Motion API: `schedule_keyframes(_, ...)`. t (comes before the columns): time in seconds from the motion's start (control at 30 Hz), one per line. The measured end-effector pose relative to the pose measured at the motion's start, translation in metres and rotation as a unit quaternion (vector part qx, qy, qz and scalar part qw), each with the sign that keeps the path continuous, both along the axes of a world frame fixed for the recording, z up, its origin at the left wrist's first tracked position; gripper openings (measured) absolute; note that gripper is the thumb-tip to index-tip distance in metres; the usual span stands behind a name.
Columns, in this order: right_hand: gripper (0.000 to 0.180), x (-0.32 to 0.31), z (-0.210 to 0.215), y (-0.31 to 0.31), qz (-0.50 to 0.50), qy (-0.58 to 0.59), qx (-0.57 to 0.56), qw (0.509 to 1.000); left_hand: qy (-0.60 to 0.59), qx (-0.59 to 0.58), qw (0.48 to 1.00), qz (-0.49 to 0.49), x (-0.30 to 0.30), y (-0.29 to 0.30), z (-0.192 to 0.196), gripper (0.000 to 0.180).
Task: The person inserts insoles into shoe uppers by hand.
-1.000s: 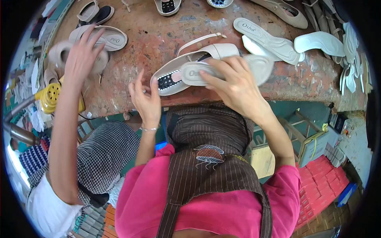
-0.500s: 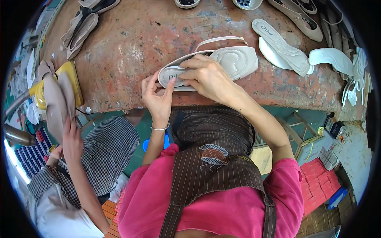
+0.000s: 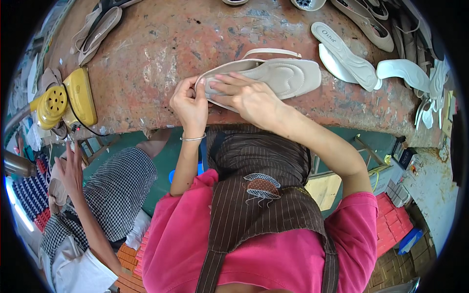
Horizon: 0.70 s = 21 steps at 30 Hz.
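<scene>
A beige sandal (image 3: 231,66) lies across the bench in front of me, heel to the left, its thin strap (image 3: 271,52) stretched out behind. Inside it sits a padded, stitched insole (image 3: 286,79). My left hand (image 3: 189,105) grips the heel end, thumb on the rim and fingers around the outside. Across the heel half of the insole, my right hand (image 3: 254,101) lies with fingers stretched and pressing down. Its thumb is hidden, and its fingers cover the heel print.
Right of the sandal lie a loose insole (image 3: 344,56) and white sole pieces (image 3: 403,72). Beige shoes (image 3: 369,27) stand at the far right, others (image 3: 100,34) far left. A yellow machine (image 3: 78,100) sits at the left edge, near a co-worker's hand (image 3: 72,173) with a shoe.
My right fingers have gone from curled at the insole's edge to flat on its heel part. My left thumb has drawn back to the rim. The co-worker's shoe has left the yellow machine.
</scene>
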State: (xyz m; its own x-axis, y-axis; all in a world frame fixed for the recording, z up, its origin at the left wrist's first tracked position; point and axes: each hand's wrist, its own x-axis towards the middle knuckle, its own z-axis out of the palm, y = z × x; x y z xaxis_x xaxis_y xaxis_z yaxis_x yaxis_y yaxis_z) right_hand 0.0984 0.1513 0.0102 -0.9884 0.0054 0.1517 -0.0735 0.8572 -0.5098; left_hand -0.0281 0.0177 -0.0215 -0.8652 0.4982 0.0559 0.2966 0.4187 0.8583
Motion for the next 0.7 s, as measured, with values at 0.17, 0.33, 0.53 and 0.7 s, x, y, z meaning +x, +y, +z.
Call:
schedule_keyframes(0.17, 0.024, 0.033, 0.019, 0.001, -0.146, -0.039, 0.145, 0.978, -0.075, 0.008, 0.997, -0.022, -0.002, 0.003, 0.01, 0.009)
schedule_keyframes(0.33, 0.027, 0.019, 0.025, 0.031, -0.182, -0.051, 0.113, 0.975, -0.21, -0.058, 0.971, -0.102, 0.024, -0.008, 0.034, 0.014)
schedule_keyframes(0.53, 0.043, 0.029, 0.05, 0.067, -0.43, 0.048, -0.166, 0.886, 0.142, -0.12, 0.946, -0.266, 0.105, -0.007, 0.054, 0.025)
schedule_keyframes(0.7, 0.032, 0.088, 0.048, -0.021, -0.248, 0.007, -0.043, 0.968, 0.233, -0.08, 0.891, -0.382, 0.129, -0.008, 0.049, 0.046)
